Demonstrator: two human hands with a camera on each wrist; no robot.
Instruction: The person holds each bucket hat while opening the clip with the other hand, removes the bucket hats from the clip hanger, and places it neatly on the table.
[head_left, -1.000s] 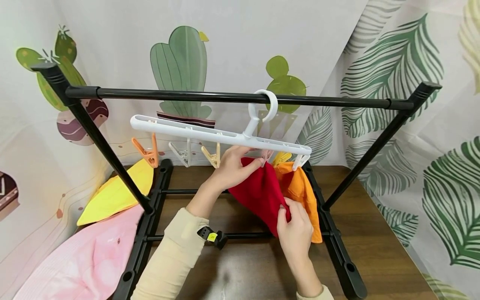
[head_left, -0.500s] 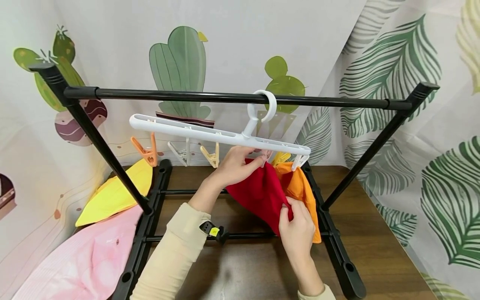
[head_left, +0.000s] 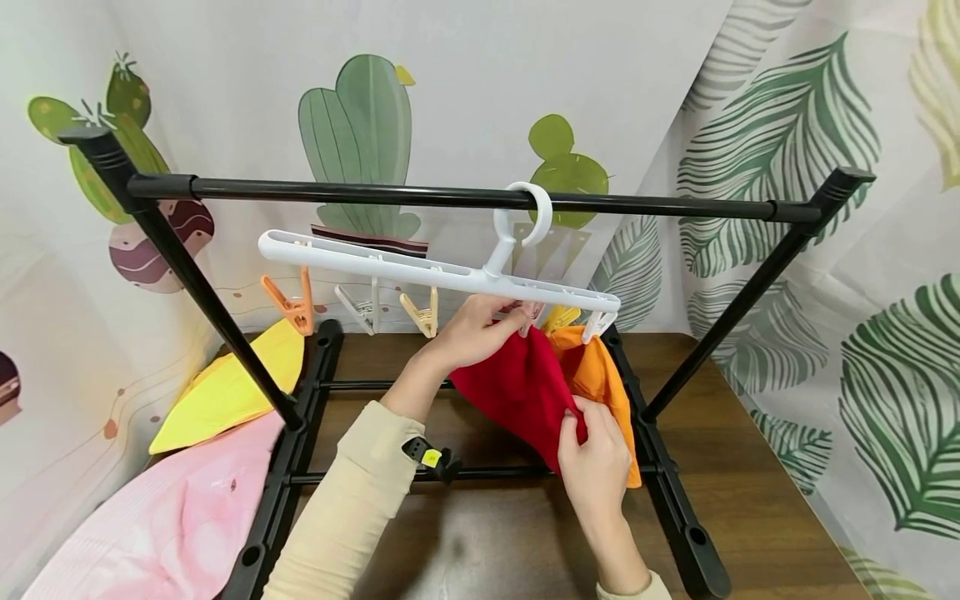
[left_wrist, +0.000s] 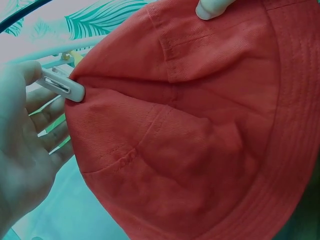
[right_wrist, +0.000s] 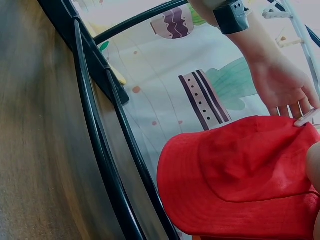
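A red bucket hat (head_left: 510, 383) hangs below a white clip hanger (head_left: 390, 267). My left hand (head_left: 472, 333) pinches a pale pink clothespin (left_wrist: 62, 86) between thumb and fingers. In the left wrist view the tip of this clothespin lies over the gathered top of the hat's crown. My right hand (head_left: 596, 458) grips the hat lower down, thumb on the near side of the cloth. An orange piece of fabric (head_left: 603, 375) hangs behind the red hat, with a yellow clothespin (head_left: 561, 318) and a white clothespin (head_left: 600, 325) at its top.
The hanger hooks over the crossbar (head_left: 337, 192) of a black rack. Orange (head_left: 296, 308), grey-white (head_left: 363, 310) and cream (head_left: 422, 315) clothespins dangle from its left part. A yellow hat (head_left: 232, 392) and a pink hat (head_left: 172, 517) lie left of the rack on the wooden table (head_left: 750, 467).
Very little differs. Both hands keep hold of the clothespin and the red hat, with only slight shifts; the left fingertips sit slightly differently at the clothespin.
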